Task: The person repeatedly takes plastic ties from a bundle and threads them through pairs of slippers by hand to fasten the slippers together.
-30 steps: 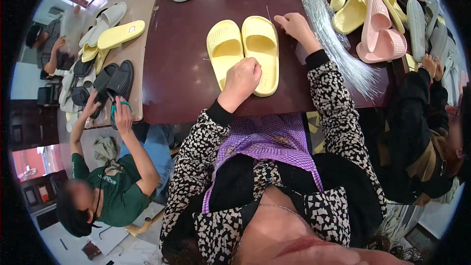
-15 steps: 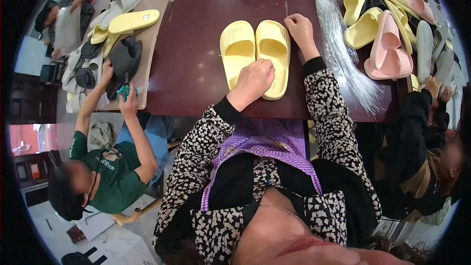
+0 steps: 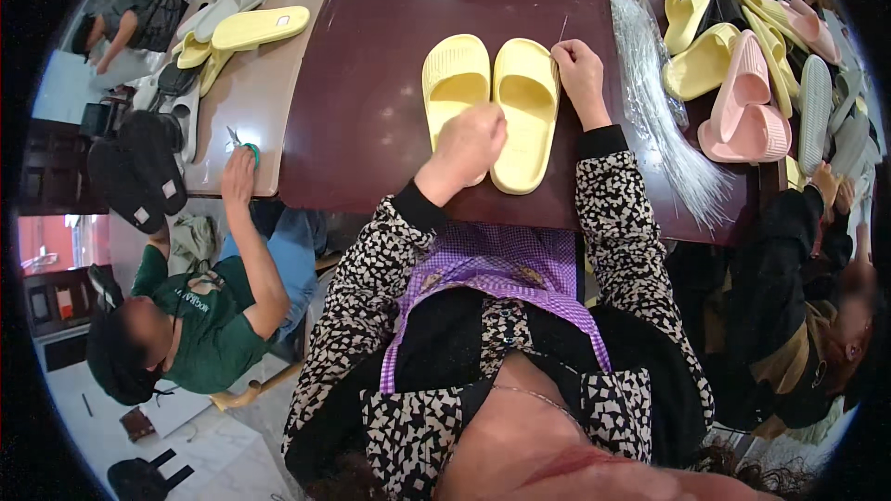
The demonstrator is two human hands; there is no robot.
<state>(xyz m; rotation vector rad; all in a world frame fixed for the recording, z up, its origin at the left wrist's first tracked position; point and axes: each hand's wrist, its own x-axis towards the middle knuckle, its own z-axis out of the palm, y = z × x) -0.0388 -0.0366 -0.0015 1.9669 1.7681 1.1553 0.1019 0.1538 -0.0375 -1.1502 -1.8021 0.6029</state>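
Observation:
A pair of pale yellow slide slippers lies side by side on the dark red table, toes away from me. My left hand (image 3: 467, 147), slightly blurred, is closed above the footbed of the left slipper (image 3: 457, 70); what its fingers hold, if anything, is hidden. At the outer edge of the right slipper's strap, my right hand (image 3: 579, 74) is closed in a pinch. A thin strand (image 3: 563, 29) sticks up from its fingertips, and the slipper's band (image 3: 523, 57) is right beside them.
A bundle of clear plastic strands (image 3: 664, 111) in a bag lies to the right. Beyond it are piled yellow, grey and pink slippers (image 3: 747, 121). On the left, a co-worker holds dark slippers (image 3: 139, 172) and green-handled scissors (image 3: 243, 143) beside a beige tabletop (image 3: 269, 83) with more slippers.
My left hand has shifted left, from between the slippers to over the left one. My right hand stays by the right strap. The co-worker has drawn the dark slippers off the beige tabletop.

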